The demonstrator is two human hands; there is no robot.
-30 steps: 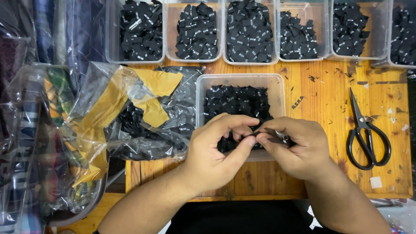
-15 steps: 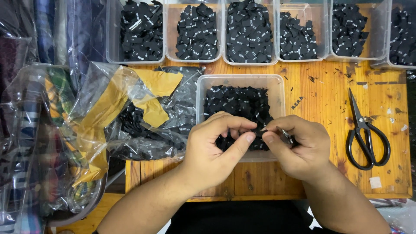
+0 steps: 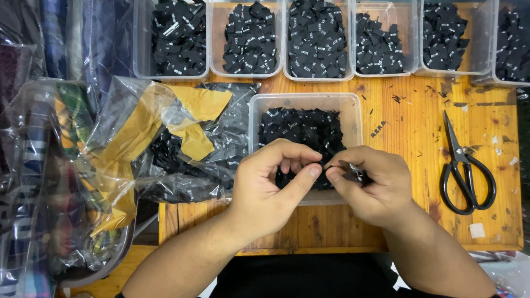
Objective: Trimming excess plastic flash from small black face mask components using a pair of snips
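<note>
Small black label [image 3: 337,165], pinched where my left hand [image 3: 273,190] and right hand [image 3: 370,187] meet thumb to forefinger, both closed on it directly above the clear tub of black labels [image 3: 353,116]. I judge the step in hand to be separating or folding one label; the next move calls for a steady pinch. Beyond the grip: a row of label tubs [image 3: 317,38] farther away, black scissors [image 3: 464,171] to its right, crumpled plastic bags [image 3: 165,143] to its left, all on the wooden table [image 3: 408,110].

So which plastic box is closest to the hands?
The box standing alone in front, right under both hands. The other boxes sit in a row along the table's far edge.
</note>
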